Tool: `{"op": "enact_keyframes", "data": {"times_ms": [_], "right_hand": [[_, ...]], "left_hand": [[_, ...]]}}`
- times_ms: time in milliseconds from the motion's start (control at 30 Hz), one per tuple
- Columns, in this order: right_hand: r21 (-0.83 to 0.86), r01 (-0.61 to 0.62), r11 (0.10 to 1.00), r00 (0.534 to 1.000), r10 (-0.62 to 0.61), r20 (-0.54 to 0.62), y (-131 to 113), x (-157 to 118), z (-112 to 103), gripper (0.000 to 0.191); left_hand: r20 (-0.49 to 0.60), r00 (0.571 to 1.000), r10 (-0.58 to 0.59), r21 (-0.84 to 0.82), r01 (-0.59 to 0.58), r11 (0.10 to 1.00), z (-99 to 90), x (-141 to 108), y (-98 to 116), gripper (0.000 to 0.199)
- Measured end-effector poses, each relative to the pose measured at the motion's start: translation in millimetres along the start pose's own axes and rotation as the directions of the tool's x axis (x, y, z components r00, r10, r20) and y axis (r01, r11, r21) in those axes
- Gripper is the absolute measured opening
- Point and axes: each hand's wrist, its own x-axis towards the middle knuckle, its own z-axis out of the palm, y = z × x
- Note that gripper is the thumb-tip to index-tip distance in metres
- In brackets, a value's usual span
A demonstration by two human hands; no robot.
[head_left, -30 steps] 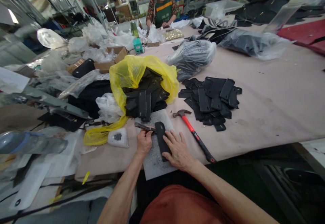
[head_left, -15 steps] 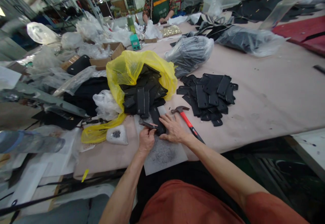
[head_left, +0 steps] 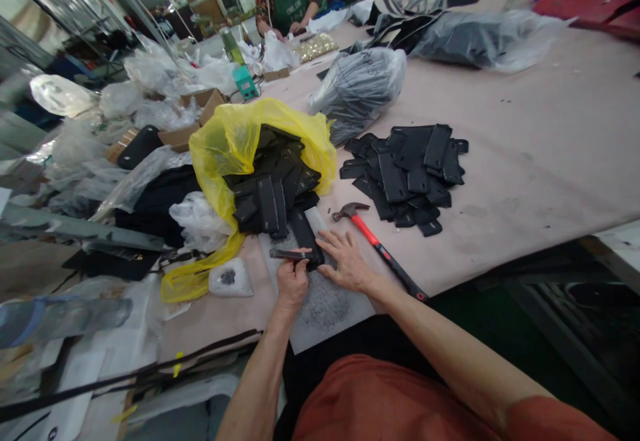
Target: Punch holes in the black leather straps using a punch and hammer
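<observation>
My left hand [head_left: 293,280] is closed around a dark, narrow metal-looking tool [head_left: 286,254], whose exact kind I cannot make out. The tool lies across the lower end of a flat black strap-like piece [head_left: 303,229]. That piece rests on a pale board [head_left: 345,304] strewn with small dark bits. My right hand [head_left: 346,262] lies open, fingers spread, with its fingertips at the black piece's right edge. Just right of that hand is a claw hammer [head_left: 367,230] with a red and black handle, lying on the table.
A yellow plastic bag [head_left: 215,144] spills black pieces behind my hands. A pile of black pieces [head_left: 395,178] lies to the right. A small white bag of dark bits [head_left: 243,281] sits at left. Across the table [head_left: 530,161] a person in a green apron [head_left: 289,4] is at work.
The view has shifted and tilted slightly, so the table contents appear moved. My left hand has turned the tool to lie more level; my right hand stays beside the black piece.
</observation>
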Motion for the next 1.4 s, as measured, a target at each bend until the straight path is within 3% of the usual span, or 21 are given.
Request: {"op": "enact_keyframes", "data": {"times_ms": [433, 633, 767, 833, 933, 1067, 1133, 1167, 1233, 1300, 1400], "right_hand": [[0.043, 0.007, 0.999, 1.000, -0.007, -0.016, 3.0, -0.2, -1.6, 0.067], [0.042, 0.016, 0.999, 1.000, -0.016, -0.006, 1.7, -1.0, -0.5, 0.066], [0.034, 0.041, 0.999, 0.999, -0.040, -0.033, 3.6, -1.4, -14.5, 0.058], [-0.010, -0.060, 0.998, 0.990, 0.058, -0.129, 11.7, -4.6, -29.2, 0.049], [-0.143, -0.337, 0.931, 0.926, 0.299, -0.230, 33.2, -14.9, -51.4, 0.038], [-0.208, -0.462, 0.862, 0.887, 0.454, -0.086, 55.9, -29.8, -62.7, 0.023], [-0.015, -0.521, 0.854, 0.854, 0.521, 0.009, 57.1, -32.2, -61.7, 0.013], [0.149, -0.578, 0.802, 0.816, 0.572, 0.087, 55.5, -31.8, -60.8, 0.012], [0.436, -0.675, 0.596, 0.732, 0.614, 0.294, 49.3, -29.0, -59.3, 0.012], [0.548, -0.715, 0.434, 0.689, 0.570, 0.448, 40.3, -25.9, -60.1, 0.009], [0.562, -0.711, 0.421, 0.694, 0.550, 0.466, 20.1, -23.6, -73.7, 0.011]], "left_hand": [[0.014, 1.000, -0.010, 0.064, 0.009, 0.998, 3.7, 1.9, 3.5, 0.022], [0.033, 0.996, 0.079, 0.182, -0.084, 0.980, 9.2, 2.2, 0.6, 0.023], [0.084, 0.986, 0.142, 0.247, -0.159, 0.956, 14.0, 3.8, -0.6, 0.024], [0.100, 0.980, 0.170, 0.262, -0.191, 0.946, 15.7, 3.9, -1.1, 0.023], [0.090, 0.976, 0.197, 0.257, -0.214, 0.942, 17.4, 3.0, -2.4, 0.023], [0.084, 0.979, 0.184, 0.251, -0.199, 0.947, 18.0, 2.0, -2.7, 0.022], [0.091, 0.981, 0.174, 0.254, -0.191, 0.948, 17.4, 1.8, -1.3, 0.021], [0.090, 0.982, 0.168, 0.257, -0.186, 0.948, 17.0, 1.6, -0.3, 0.021], [0.088, 0.983, 0.164, 0.262, -0.181, 0.948, 16.0, 1.2, 1.5, 0.020], [0.086, 0.982, 0.168, 0.261, -0.185, 0.947, 15.1, 0.8, 2.9, 0.020], [0.081, 0.980, 0.183, 0.252, -0.198, 0.947, 14.4, 0.4, 4.0, 0.019]]}}
